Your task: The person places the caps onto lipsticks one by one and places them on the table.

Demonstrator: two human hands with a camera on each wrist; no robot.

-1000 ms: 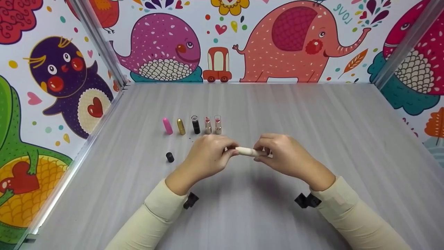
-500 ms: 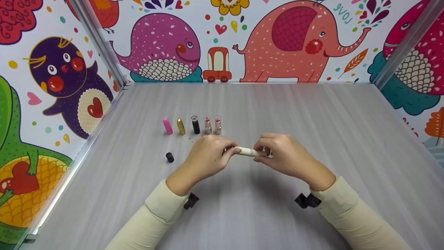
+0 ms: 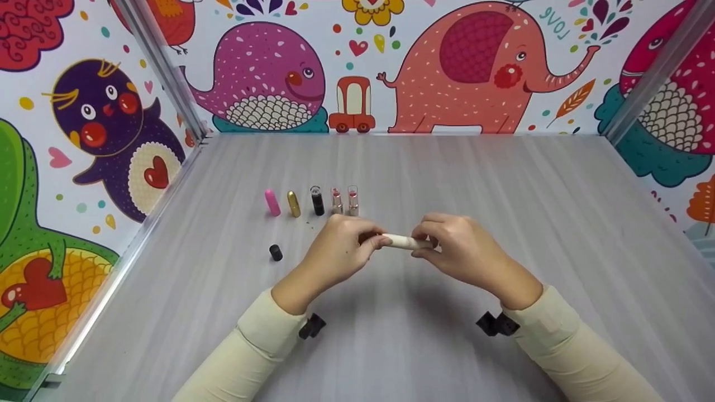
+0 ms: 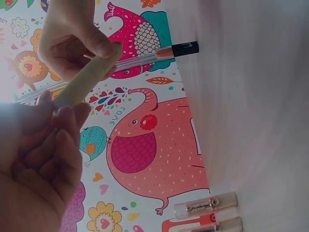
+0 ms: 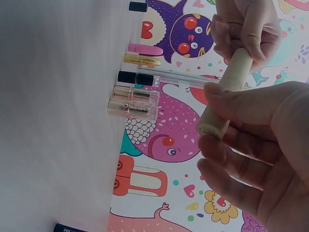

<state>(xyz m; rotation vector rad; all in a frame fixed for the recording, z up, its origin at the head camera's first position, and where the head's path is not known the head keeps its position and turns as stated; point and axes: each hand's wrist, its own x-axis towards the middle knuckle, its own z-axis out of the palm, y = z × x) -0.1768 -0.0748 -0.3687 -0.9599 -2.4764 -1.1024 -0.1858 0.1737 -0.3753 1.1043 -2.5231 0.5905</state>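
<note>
A cream lipstick tube (image 3: pixel 399 241) is held level above the table between both hands. My left hand (image 3: pixel 343 245) pinches its left end with thumb and fingers. At the other end, my right hand (image 3: pixel 455 245) grips the tube, its fingers partly covering it. A faint seam crosses the tube near the right fingers. In the right wrist view, the tube's round end (image 5: pixel 210 128) shows between my right thumb and fingers. Both hands are off the tabletop.
Behind the left hand stand a pink lipstick (image 3: pixel 272 202), a gold one (image 3: pixel 294 204), a black one (image 3: pixel 317 201) and two clear-capped ones (image 3: pixel 353 201). A small black cap (image 3: pixel 275 252) is nearer. The left wrist view shows an uncapped black lipstick (image 4: pixel 186 48). Printed walls enclose the table.
The head view has shifted slightly. Both hands keep almost the same hold on the cream lipstick tube, and the tube looks joined throughout.
</note>
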